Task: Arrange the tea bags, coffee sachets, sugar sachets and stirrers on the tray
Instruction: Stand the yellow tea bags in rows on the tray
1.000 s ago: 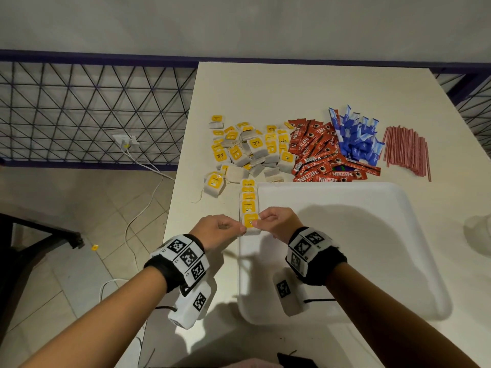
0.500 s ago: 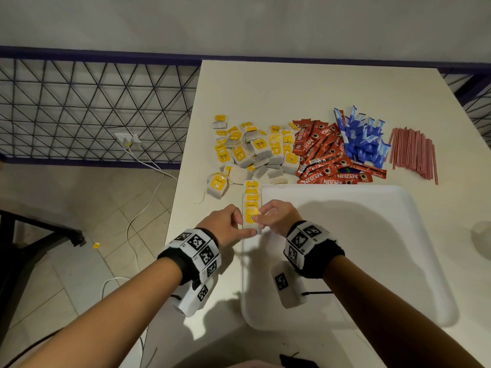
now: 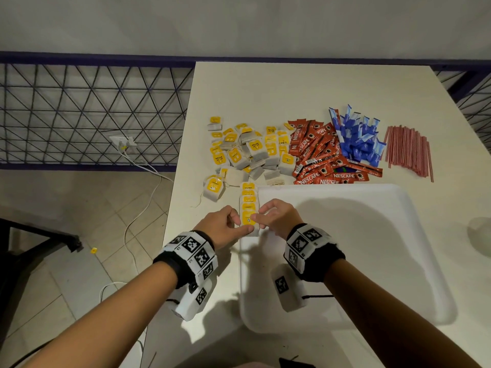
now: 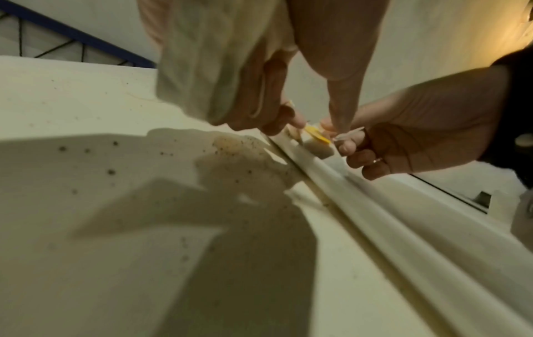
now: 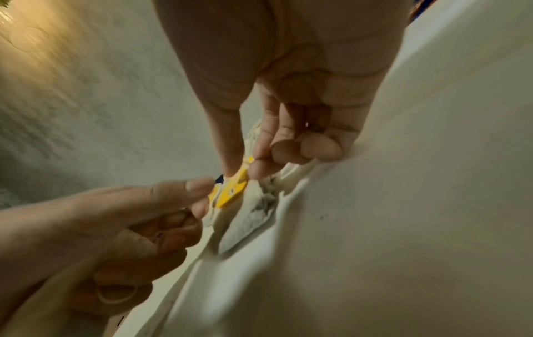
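A white tray point(image 3: 345, 261) lies on the table in front of me. Along its left rim runs a row of tea bags point(image 3: 249, 197) with yellow tags. Both hands pinch the nearest tea bag point(image 3: 248, 221) of that row, the left hand point(image 3: 240, 224) from the left and the right hand point(image 3: 259, 217) from the right. In the right wrist view, thumb and forefinger of my right hand point(image 5: 239, 173) pinch the yellow tag point(image 5: 230, 193) above the bag's pouch point(image 5: 251, 221). Beyond the tray lie loose tea bags point(image 3: 247, 150), red coffee sachets point(image 3: 318, 155), blue sugar sachets point(image 3: 358, 139) and red stirrers point(image 3: 409, 150).
The table's left edge point(image 3: 172, 197) drops to a tiled floor with a white cable point(image 3: 138, 208). A wire fence point(image 3: 93, 115) stands at the far left. A pale translucent object point(image 3: 479, 232) sits at the right edge.
Both hands have stayed on the nearest tea bag at the tray's left rim, shifting only slightly. The piles have not moved.
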`<state>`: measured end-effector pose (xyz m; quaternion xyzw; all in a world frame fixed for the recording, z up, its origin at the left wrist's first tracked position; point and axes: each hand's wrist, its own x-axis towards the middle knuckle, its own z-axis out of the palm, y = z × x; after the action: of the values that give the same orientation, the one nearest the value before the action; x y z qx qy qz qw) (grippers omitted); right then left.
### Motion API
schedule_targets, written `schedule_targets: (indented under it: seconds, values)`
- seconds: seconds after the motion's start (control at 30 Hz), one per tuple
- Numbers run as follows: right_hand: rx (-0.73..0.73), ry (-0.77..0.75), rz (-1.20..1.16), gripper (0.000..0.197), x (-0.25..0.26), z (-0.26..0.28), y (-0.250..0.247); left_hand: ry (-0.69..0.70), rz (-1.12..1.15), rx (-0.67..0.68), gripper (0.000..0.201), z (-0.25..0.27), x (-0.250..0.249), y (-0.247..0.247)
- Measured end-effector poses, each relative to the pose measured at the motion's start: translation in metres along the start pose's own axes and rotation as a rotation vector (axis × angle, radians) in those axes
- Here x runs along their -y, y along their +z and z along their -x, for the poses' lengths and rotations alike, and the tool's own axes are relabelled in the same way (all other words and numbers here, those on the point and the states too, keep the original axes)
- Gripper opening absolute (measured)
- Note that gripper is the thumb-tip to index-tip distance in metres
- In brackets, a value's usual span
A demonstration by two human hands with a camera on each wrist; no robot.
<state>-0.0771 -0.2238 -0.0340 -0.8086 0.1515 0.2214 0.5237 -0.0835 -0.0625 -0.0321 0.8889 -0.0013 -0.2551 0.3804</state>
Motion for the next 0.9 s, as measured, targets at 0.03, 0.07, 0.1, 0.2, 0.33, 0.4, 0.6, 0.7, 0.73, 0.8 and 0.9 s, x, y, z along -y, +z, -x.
schedule_targets:
  seconds: [0.03, 0.07, 0.1, 0.2, 0.33, 0.4, 0.6, 0.7, 0.73, 0.8, 0.9]
  values:
    - [-0.02, -0.021, 0.001, 0.021, 0.0, 0.001, -0.001, -0.001, 0.06, -0.014, 0.027, 0.001, -0.001, -0.001]
    - [-0.027, -0.043, 0.0, 0.022, 0.001, 0.003, -0.002, -0.004, 0.121, -0.014, 0.026, 0.002, -0.003, -0.003]
    - [-0.013, -0.058, -0.005, 0.022, 0.003, 0.006, -0.003, -0.014, 0.186, 0.0, 0.025, 0.003, -0.006, -0.006]
    - [0.183, -0.058, -0.048, 0.018, 0.014, 0.018, -0.004, -0.101, 0.531, 0.051, 0.035, 0.005, -0.021, -0.017]
    - [0.385, -0.052, 0.028, 0.02, 0.024, 0.034, 0.007, -0.184, 1.007, 0.05, 0.048, 0.009, -0.03, -0.029]
    - [0.393, -0.067, 0.055, 0.025, 0.026, 0.036, 0.015, -0.21, 1.138, 0.066, 0.049, 0.012, -0.03, -0.031]
    - [0.26, -0.13, 0.039, 0.023, 0.035, 0.037, 0.028, -0.183, 1.183, 0.011, 0.036, 0.02, -0.038, -0.034]
    - [0.175, -0.115, 0.033, 0.025, 0.033, 0.034, 0.026, -0.178, 1.116, 0.003, 0.014, 0.021, -0.034, -0.031]
    - [0.164, -0.107, 0.021, 0.025, 0.03, 0.033, 0.023, -0.176, 1.066, 0.012, 0.009, 0.022, -0.03, -0.03]
    - [0.161, -0.099, -0.017, 0.022, 0.026, 0.034, 0.017, -0.15, 0.977, 0.036, 0.011, 0.024, -0.021, -0.027]
    - [0.194, -0.089, -0.052, 0.019, 0.018, 0.038, 0.009, -0.11, 0.942, 0.039, 0.012, 0.027, -0.013, -0.022]
